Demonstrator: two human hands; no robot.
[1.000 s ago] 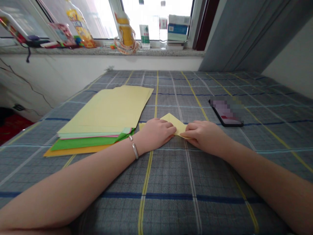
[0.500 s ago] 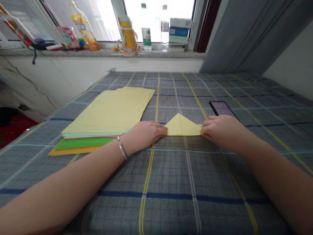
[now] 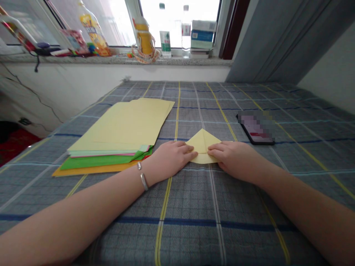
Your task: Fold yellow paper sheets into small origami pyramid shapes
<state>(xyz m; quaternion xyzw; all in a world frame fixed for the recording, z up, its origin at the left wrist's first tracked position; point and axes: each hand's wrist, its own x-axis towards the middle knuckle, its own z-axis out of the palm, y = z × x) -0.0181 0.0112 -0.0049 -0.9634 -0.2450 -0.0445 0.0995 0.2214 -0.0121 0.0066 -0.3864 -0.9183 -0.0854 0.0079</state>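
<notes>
A small folded sheet of yellow paper (image 3: 202, 143) lies on the plaid cloth, its peak pointing away from me. A crease runs down from the peak, and a flap shows along the near edge. My left hand (image 3: 173, 158), with a silver bracelet at the wrist, grips the paper's left side between thumb and fingers. On the right side, my right hand (image 3: 235, 158) has its fingers closed over the paper, covering that end. Left of the hands lies a stack of coloured paper (image 3: 122, 123), yellow on top, with green and orange sheets sticking out below.
A black phone (image 3: 256, 129) lies beyond my right hand. The grey plaid cloth (image 3: 191, 214) spreads under everything. Along the windowsill (image 3: 177, 61) stand a juice bottle (image 3: 94, 29), a yellow cup (image 3: 144, 38), a white-and-green tube (image 3: 165, 44) and boxes (image 3: 203, 35).
Both hands first moved apart to the paper's ends, baring its peak. Since then they have come closer together over it, and a flap now shows at the near edge.
</notes>
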